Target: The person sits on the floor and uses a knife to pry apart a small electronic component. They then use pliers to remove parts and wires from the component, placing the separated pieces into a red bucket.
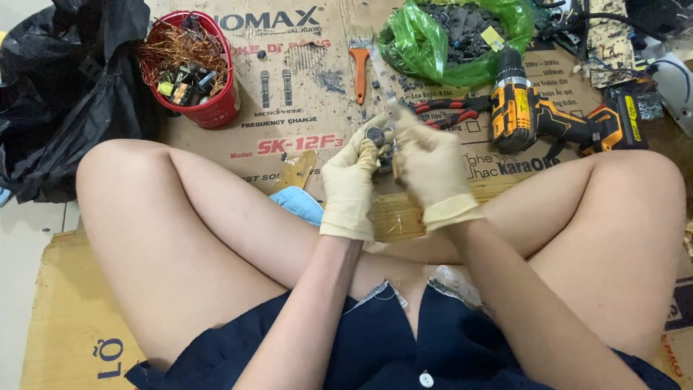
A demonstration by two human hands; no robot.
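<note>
A small round dark part (375, 134) sits pinched in the fingertips of the left hand (351, 180), held up between the knees of a person sitting cross-legged on the floor. The right hand (431, 167) is clenched around a thin metal tool (382, 79) whose pale blade points up and away; its lower end meets the part, though the exact spot of contact is blurred. Both hands wear cream rubber gloves and nearly touch each other.

Just below the hands lies a bundle of fine copper wire (395, 215), and a blue cloth (299, 204) shows beside the left wrist. All of it rests on flattened brown cardboard (303, 87) spread over the floor. Beyond the hands, red-handled pliers (451, 112) lie next to a yellow and black cordless drill (548, 115). An orange-handled scraper (359, 72) lies further out, with dark crumbs scattered near it. A green plastic bag (455, 40) holding dark scrap pieces sits at the far edge. To the left, a red basket (191, 68) holds tangled copper wire and small components, and a black plastic bag (54, 94) slumps beside it.
</note>
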